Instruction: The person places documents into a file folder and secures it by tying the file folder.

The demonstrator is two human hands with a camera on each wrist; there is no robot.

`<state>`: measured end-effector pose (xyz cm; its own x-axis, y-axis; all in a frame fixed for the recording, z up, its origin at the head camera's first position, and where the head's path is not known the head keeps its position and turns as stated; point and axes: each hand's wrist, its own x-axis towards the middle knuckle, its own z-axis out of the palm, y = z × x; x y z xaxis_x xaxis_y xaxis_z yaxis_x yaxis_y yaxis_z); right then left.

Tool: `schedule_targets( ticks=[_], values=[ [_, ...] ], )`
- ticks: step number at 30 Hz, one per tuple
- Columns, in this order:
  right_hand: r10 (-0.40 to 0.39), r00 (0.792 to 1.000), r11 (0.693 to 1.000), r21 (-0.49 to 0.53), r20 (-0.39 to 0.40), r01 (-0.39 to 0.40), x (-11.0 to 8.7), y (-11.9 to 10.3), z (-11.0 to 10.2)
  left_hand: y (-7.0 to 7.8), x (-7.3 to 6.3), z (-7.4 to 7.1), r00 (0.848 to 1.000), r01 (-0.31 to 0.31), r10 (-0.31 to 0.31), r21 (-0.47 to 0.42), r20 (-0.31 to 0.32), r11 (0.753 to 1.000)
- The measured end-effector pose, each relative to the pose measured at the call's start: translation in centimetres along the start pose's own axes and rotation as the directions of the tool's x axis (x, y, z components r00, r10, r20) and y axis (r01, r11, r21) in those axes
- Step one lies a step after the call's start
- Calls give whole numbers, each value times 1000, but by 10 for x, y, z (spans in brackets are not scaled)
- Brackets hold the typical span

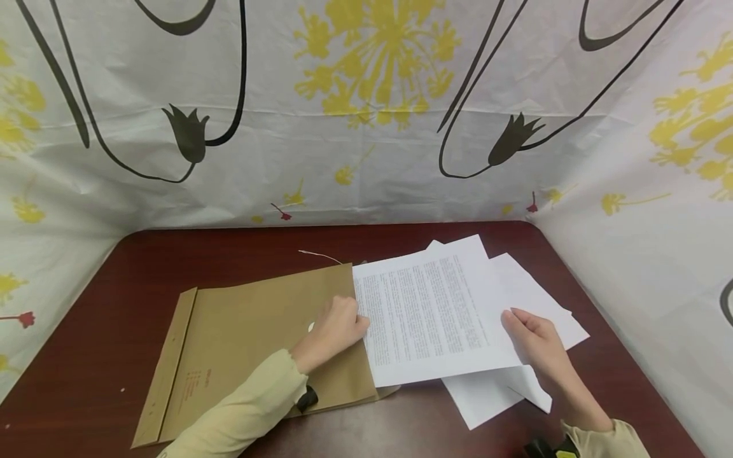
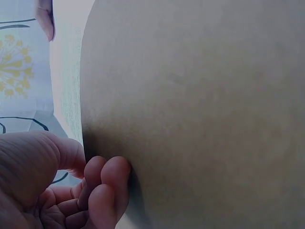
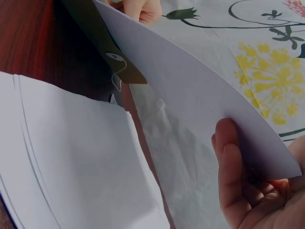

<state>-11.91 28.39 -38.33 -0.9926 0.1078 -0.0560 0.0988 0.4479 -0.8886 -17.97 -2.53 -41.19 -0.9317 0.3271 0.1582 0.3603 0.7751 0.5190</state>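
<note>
A brown paper file envelope (image 1: 246, 337) slants across the table's left and middle, its opening facing right. My left hand (image 1: 338, 327) pinches the envelope's edge at that opening; in the left wrist view the fingertips (image 2: 116, 169) bend against the brown paper. A printed sheet (image 1: 429, 312) sticks out of the opening to the right, lifted off the table. Its right edge is held by my right hand (image 1: 538, 340), thumb on the printed face and fingers behind. From the right wrist view, the sheet's blank back (image 3: 190, 81) shows. The end inside the envelope is hidden.
More white sheets (image 1: 541, 299) lie loosely overlapped on the table's right, under the held one. A white string (image 1: 317, 254) trails from the envelope's far side, tied to a round button (image 3: 114, 56). A patterned curtain (image 1: 366, 172) borders the dark red table (image 1: 86, 343).
</note>
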Motion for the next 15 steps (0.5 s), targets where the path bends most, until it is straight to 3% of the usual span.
schedule_targets(
  ticks=[6, 15],
  values=[
    [-17, 1000, 1000, 23, 15, 17, 1, 0, 7, 0, -1, -1, 1000, -23, 22, -8, -17, 1000],
    [-2, 994, 998, 70, 108, -6, 8, -5, 38, -2, -1, 1, 999, -34, 34, -2, -24, 999]
  ],
)
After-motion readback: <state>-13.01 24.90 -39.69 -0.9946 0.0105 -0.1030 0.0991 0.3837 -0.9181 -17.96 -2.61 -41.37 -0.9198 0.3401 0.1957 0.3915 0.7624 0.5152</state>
